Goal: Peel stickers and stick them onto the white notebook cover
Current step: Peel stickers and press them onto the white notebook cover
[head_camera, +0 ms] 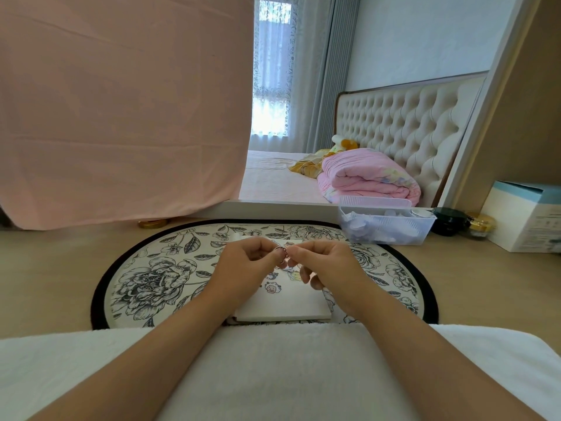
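While left hand (249, 264) and right hand (323, 264) pinch one sticker (283, 253) above the white notebook (288, 305), peel slowly, then press onto bare cover.

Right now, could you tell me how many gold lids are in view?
2 gold lids: one at the pink cloth's hem, left; one between the dark jar and the box, right. More may be hidden.

The only view comes from the person's head, facing forward and down, close above the floral mat (158, 268), with the bed (273, 180) farther behind.
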A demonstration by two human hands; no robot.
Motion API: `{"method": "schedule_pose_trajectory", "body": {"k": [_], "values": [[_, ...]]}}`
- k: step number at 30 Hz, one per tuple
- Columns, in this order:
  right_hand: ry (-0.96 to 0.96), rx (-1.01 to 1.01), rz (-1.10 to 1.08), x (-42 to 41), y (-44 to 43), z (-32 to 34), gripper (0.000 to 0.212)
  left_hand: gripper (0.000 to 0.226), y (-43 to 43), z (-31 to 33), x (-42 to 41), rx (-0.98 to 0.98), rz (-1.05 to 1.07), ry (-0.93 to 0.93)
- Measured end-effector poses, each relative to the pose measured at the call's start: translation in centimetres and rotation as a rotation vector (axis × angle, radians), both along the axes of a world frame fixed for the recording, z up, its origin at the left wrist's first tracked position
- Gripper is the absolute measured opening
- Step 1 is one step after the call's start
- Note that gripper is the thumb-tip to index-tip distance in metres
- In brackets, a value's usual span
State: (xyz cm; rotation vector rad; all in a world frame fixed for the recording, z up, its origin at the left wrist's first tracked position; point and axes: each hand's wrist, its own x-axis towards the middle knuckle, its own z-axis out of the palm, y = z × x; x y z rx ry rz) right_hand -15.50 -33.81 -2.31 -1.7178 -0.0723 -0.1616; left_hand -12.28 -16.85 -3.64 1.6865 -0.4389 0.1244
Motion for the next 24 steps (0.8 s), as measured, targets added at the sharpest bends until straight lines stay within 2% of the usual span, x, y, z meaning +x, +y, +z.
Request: {"method": "schedule_pose_trajectory", "body": {"k": [4,14,20,24], "values": [[0.043,-0.014,0.031,0.1,-0.6,-0.3,0.012,0.013,0.0,-0.1,0.0,0.024,-0.061,0.011],[-0.072,-0.201,-0.044,0.8,-0.1,-1.1,0.012,0.012,0.0,-0.2,0.0,0.080,-0.041,0.019],[0.055,-0.013,0.073,0.5,-0.5,-0.8,0.017,0.018,0.1,0.2,-0.3,0.040,-0.023,0.036],[0.027,-0.096,0.076,0.5,-0.7,-0.7,0.017,0.017,0.0,0.3,-0.4,0.041,-0.030,0.046]]}}
